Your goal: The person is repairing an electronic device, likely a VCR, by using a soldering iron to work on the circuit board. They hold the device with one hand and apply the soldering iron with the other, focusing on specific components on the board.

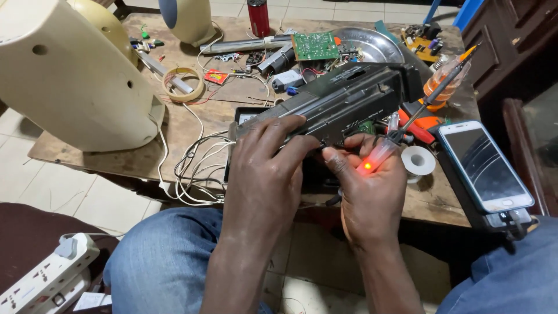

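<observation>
Left hand clamps radio; right hand grips lit tester. Risk: tip may slip, shorting the board.

Screens and packets on the workbench

A smartphone lies at the right table edge, screen dark; a small red packet lies mid-table.

Even, soft light, sharp focus, a red glow on the tester screwdriver, faint glare on the phone.
</observation>
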